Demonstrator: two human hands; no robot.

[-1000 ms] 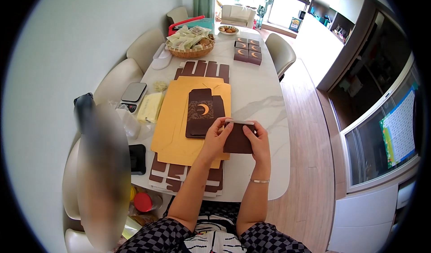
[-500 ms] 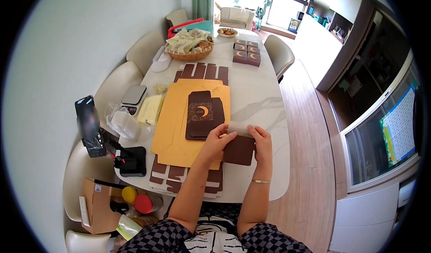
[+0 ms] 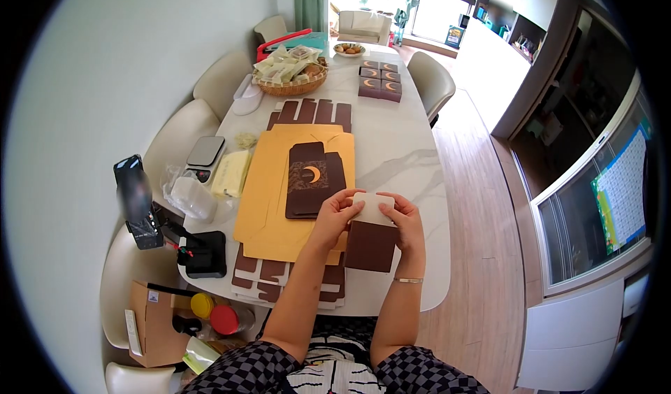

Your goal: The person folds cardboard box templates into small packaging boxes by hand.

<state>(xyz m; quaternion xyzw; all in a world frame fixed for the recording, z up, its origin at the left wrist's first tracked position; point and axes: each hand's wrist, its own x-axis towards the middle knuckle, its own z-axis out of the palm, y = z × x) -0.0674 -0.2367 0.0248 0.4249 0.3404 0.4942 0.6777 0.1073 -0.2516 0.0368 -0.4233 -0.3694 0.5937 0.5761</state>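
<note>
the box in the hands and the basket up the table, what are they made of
Box: probably thin cardboard, matte dark brown, judging by its flat panels, crisp edges and pale flap. Basket: looks like tan wicker or bamboo, from the visible weave; plastic imitation can't be ruled out.

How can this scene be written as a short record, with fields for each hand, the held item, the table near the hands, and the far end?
Left hand: holding the pale flap by its left side
Right hand: holding the same flap by its right side
Held item: dark brown box, flap raised
Near hands: moon-printed flat piece on yellow sheet
Far end: wicker basket with packets; moon-printed boxes
</note>
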